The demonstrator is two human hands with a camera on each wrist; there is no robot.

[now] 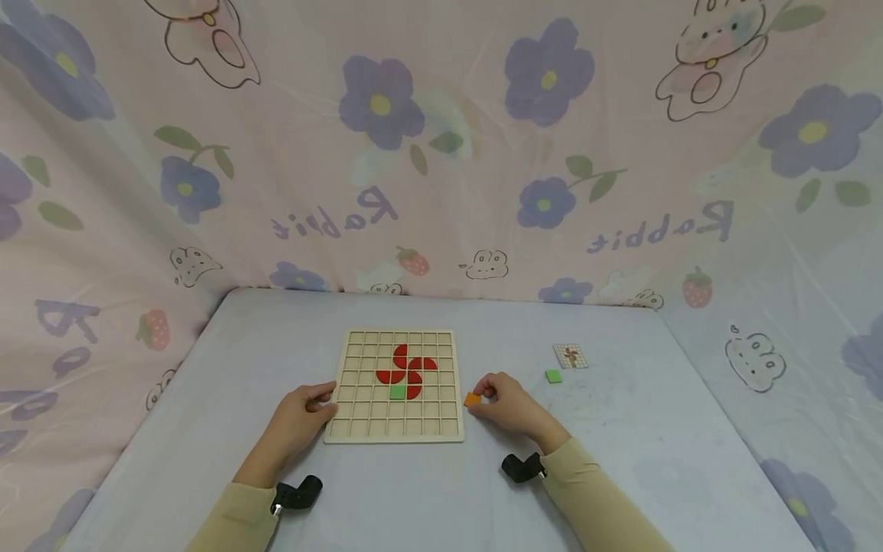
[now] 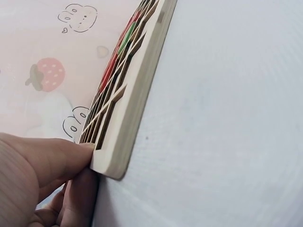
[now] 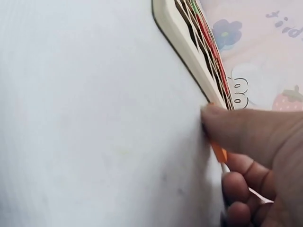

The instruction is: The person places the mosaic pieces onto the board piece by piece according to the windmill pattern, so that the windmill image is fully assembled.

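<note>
A square wooden grid board (image 1: 438,426) lies on the table; several red rounded pieces (image 1: 391,376) form a pinwheel in its middle cells, and a green square tile (image 1: 398,392) sits just below them. My left hand (image 1: 297,422) holds the board's left edge between thumb and fingers; in the left wrist view the thumb (image 2: 66,153) presses on the rim near a corner. Just off the board's right edge, my right hand (image 1: 512,405) pinches an orange tile (image 1: 472,399). In the right wrist view the thumb covers part of this orange tile (image 3: 219,152).
To the right of the board lie a loose green tile (image 1: 554,376) and, behind it, a small card (image 1: 560,351) printed with a grid and a red pattern. A pale cloth (image 1: 607,475) covers the table. Printed curtains (image 1: 455,176) stand around the back and sides.
</note>
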